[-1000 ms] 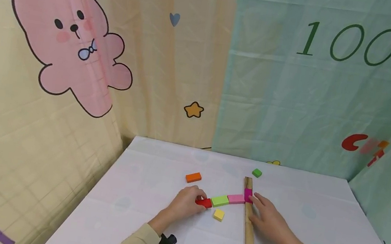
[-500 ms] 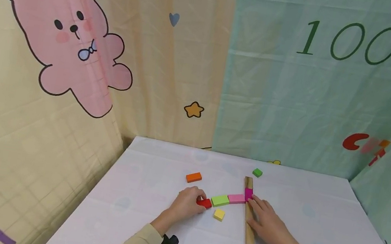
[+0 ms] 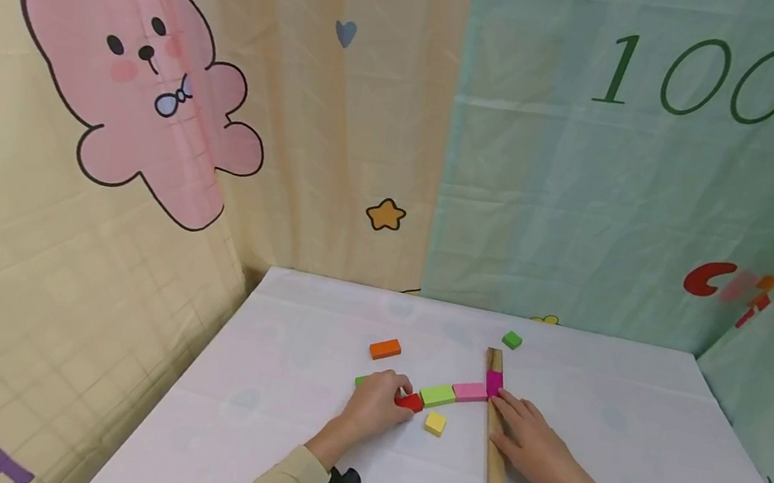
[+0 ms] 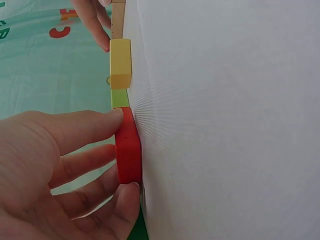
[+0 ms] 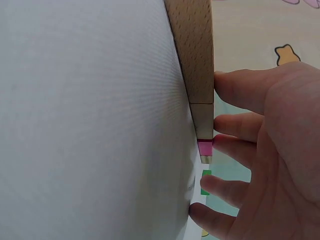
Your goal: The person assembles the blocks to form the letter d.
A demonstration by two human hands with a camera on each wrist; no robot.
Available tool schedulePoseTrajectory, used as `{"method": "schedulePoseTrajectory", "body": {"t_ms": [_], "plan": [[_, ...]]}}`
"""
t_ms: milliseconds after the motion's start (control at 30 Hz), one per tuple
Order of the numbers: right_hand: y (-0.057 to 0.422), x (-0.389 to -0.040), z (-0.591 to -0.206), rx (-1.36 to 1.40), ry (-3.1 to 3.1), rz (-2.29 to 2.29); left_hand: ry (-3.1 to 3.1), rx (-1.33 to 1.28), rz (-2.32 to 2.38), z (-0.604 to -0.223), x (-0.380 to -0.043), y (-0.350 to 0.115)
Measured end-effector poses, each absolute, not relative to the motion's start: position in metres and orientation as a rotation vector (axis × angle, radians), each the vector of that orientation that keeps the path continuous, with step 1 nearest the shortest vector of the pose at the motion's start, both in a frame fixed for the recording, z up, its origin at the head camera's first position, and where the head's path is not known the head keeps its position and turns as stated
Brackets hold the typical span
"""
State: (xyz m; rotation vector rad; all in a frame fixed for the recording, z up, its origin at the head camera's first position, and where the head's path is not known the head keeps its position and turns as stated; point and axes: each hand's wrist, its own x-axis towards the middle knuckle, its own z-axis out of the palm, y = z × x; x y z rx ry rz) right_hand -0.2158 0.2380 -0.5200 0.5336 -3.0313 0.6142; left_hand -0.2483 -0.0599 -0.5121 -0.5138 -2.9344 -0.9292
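In the head view, a row of flat blocks runs from my left hand (image 3: 373,406) to a long wooden strip: a red block (image 3: 410,402), a lime green block (image 3: 437,395) and a pink block (image 3: 470,392). A magenta block (image 3: 494,384) lies in line with the wooden strip (image 3: 496,458). Thumb and fingers of my left hand pinch the red block (image 4: 129,150), seen closely in the left wrist view. My right hand (image 3: 537,443) rests its extended fingertips along the right side of the strip and at the magenta block; the right wrist view shows joints between the wooden pieces (image 5: 195,55).
A yellow block (image 3: 435,424) lies in front of the row, an orange block (image 3: 385,349) behind it. One green block (image 3: 511,340) sits beyond the strip; another green block (image 3: 359,381) is mostly hidden behind my left hand. Curtains stand behind the white table (image 3: 318,298).
My left hand has shifted slightly right with the red block, and a green block's edge now shows behind it. My right fingers moved slightly along the strip, then stayed there.
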Motion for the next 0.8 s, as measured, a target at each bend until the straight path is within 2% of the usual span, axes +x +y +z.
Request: {"method": "schedulePoseTrajectory", "body": {"t_ms": [800], "plan": [[0.2408,-0.2152,-0.5192,0.543,-3.025,0.652,-2.894,-0.409,-1.154,-0.5128,-0.2403,-0.0554]]}}
